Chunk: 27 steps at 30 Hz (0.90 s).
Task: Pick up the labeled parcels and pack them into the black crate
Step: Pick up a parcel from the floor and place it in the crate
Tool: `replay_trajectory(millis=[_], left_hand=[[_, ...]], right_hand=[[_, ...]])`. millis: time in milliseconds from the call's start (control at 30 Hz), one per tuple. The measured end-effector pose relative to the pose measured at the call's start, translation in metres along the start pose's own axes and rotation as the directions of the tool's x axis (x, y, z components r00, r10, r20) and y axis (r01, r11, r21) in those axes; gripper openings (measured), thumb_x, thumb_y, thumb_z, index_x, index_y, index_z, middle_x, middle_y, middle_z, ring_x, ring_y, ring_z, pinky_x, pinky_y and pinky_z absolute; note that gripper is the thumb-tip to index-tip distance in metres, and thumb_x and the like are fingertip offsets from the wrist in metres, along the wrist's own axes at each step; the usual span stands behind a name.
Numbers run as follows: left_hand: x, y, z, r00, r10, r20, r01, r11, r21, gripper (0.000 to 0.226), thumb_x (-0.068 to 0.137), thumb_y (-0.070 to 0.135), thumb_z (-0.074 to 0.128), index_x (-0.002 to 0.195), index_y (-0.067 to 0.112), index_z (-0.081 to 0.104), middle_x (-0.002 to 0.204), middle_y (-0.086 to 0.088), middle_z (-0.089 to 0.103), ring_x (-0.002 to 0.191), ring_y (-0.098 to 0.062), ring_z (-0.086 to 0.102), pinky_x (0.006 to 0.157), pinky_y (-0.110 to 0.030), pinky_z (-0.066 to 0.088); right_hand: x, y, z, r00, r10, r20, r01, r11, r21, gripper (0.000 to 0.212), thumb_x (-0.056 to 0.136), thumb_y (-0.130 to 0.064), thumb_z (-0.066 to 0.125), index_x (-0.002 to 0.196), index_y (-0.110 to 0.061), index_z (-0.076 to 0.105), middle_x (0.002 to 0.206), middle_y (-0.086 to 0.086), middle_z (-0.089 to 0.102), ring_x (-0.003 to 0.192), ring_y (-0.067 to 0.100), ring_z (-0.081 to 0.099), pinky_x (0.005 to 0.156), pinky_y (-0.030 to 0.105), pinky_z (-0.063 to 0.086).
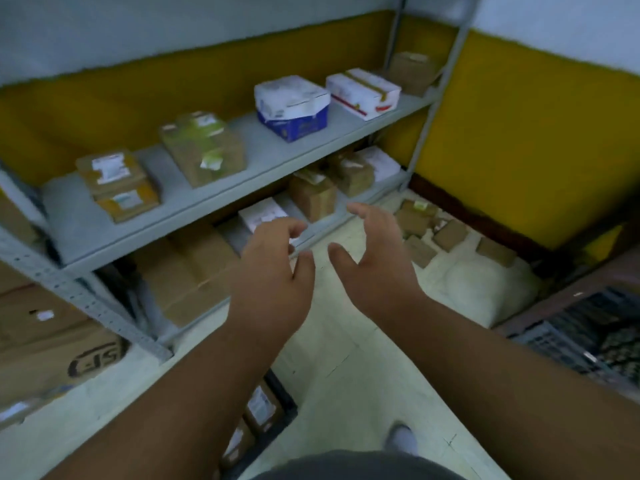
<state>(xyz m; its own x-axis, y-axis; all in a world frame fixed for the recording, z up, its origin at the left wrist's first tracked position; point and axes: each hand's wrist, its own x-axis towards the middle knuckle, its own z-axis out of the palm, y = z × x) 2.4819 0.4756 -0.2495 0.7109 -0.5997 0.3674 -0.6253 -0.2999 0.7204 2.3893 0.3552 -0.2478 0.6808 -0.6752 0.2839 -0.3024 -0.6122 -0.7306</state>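
I hold my left hand [273, 268] and right hand [375, 261] out empty, fingers loosely curled, in front of the shelf [214, 188] where parcels [202, 152] lie, the crate [277, 407] below my arms, so next I must grasp one.

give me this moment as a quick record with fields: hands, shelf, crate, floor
left hand: fingers loosely curled, grip empty
right hand: open, grip empty
upper shelf: five parcels in a row, among them a blue and white box
black crate: by the feet, parcels inside
floor: small brown boxes in the corner
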Motion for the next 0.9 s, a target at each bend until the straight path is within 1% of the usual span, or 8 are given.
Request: replay_trajectory(millis=[67, 200, 333, 400, 567, 700, 800, 900], left_hand=[[0.011, 0.027, 0.049, 0.998, 0.04, 0.042, -0.038, 0.998, -0.058, 0.03, 0.094, 0.025, 0.056, 0.123, 0.032, 0.051, 0.112, 0.017, 0.049, 0.097, -0.001, 0.054, 0.084, -0.03, 0.052], [0.026, 0.087, 0.151, 0.983, 0.117, 0.14, -0.093, 0.982, -0.167, 0.035, 0.093, 0.032, 0.055, 0.123, 0.046, 0.044, 0.113, 0.022, 0.048, 0.101, 0.009, 0.051, 0.077, -0.017, 0.046], [0.038, 0.129, 0.225, 0.975, 0.123, 0.186, -0.077, 0.969, -0.236, 0.037, 0.092, 0.034, 0.052, 0.128, 0.04, 0.046, 0.116, 0.021, 0.049, 0.102, 0.007, 0.052, 0.076, -0.015, 0.043], [0.044, 0.143, 0.253, 0.974, 0.101, 0.202, -0.043, 0.961, -0.274, 0.039, 0.091, 0.034, 0.051, 0.129, 0.037, 0.047, 0.118, 0.019, 0.051, 0.101, 0.005, 0.054, 0.076, -0.016, 0.045], [0.073, 0.152, 0.302, 0.958, 0.07, 0.277, 0.007, 0.964, -0.267, 0.041, 0.092, 0.027, 0.059, 0.131, 0.029, 0.048, 0.118, 0.015, 0.053, 0.1, 0.0, 0.056, 0.075, -0.016, 0.044], [0.116, 0.138, 0.332, 0.948, 0.047, 0.314, 0.029, 0.972, -0.234, 0.038, 0.091, 0.027, 0.061, 0.124, 0.038, 0.046, 0.117, 0.018, 0.053, 0.104, 0.002, 0.053, 0.076, -0.013, 0.041], [0.161, 0.126, 0.359, 0.942, 0.05, 0.332, 0.033, 0.97, -0.24, 0.039, 0.091, 0.026, 0.061, 0.126, 0.035, 0.047, 0.115, 0.017, 0.053, 0.104, 0.001, 0.052, 0.077, -0.016, 0.043], [0.228, 0.126, 0.395, 0.922, 0.095, 0.375, 0.009, 0.964, -0.267, 0.035, 0.089, 0.027, 0.06, 0.122, 0.033, 0.049, 0.112, 0.015, 0.053, 0.1, 0.002, 0.053, 0.074, -0.019, 0.044]], right_hand=[[0.006, 0.037, -0.042, 0.998, 0.045, -0.052, -0.049, 0.997, -0.062, 0.061, 0.089, -0.031, 0.071, 0.143, -0.024, 0.044, 0.138, -0.007, 0.044, 0.127, 0.005, 0.039, 0.1, 0.013, 0.03], [0.018, 0.112, -0.126, 0.978, 0.151, -0.141, -0.166, 0.982, -0.096, 0.066, 0.088, -0.035, 0.071, 0.145, -0.024, 0.04, 0.146, -0.003, 0.041, 0.133, 0.012, 0.041, 0.109, 0.034, 0.041], [0.027, 0.171, -0.181, 0.963, 0.208, -0.171, -0.228, 0.968, -0.104, 0.064, 0.088, -0.032, 0.071, 0.144, -0.021, 0.042, 0.142, -0.003, 0.042, 0.131, 0.012, 0.042, 0.104, 0.025, 0.039], [0.031, 0.196, -0.2, 0.959, 0.223, -0.175, -0.242, 0.966, -0.095, 0.062, 0.088, -0.033, 0.071, 0.142, -0.024, 0.042, 0.141, -0.007, 0.042, 0.132, 0.01, 0.04, 0.108, 0.031, 0.04], [0.056, 0.248, -0.218, 0.922, 0.309, -0.234, -0.325, 0.945, -0.031, 0.064, 0.087, -0.036, 0.072, 0.141, -0.031, 0.039, 0.128, -0.02, 0.037, 0.13, 0.007, 0.043, 0.107, 0.04, 0.044], [0.097, 0.278, -0.205, 0.894, 0.379, -0.24, -0.385, 0.923, 0.025, 0.064, 0.087, -0.039, 0.072, 0.141, -0.033, 0.038, 0.132, -0.021, 0.038, 0.13, 0.005, 0.043, 0.105, 0.042, 0.048], [0.143, 0.295, -0.197, 0.886, 0.393, -0.244, -0.396, 0.917, 0.042, 0.063, 0.087, -0.041, 0.071, 0.139, -0.037, 0.037, 0.128, -0.025, 0.036, 0.127, 0.003, 0.045, 0.103, 0.039, 0.049], [0.197, 0.31, -0.202, 0.856, 0.408, -0.318, -0.402, 0.911, 0.087, 0.056, 0.087, -0.04, 0.072, 0.127, -0.052, 0.035, 0.121, -0.023, 0.044, 0.113, -0.003, 0.049, 0.096, 0.027, 0.048]])
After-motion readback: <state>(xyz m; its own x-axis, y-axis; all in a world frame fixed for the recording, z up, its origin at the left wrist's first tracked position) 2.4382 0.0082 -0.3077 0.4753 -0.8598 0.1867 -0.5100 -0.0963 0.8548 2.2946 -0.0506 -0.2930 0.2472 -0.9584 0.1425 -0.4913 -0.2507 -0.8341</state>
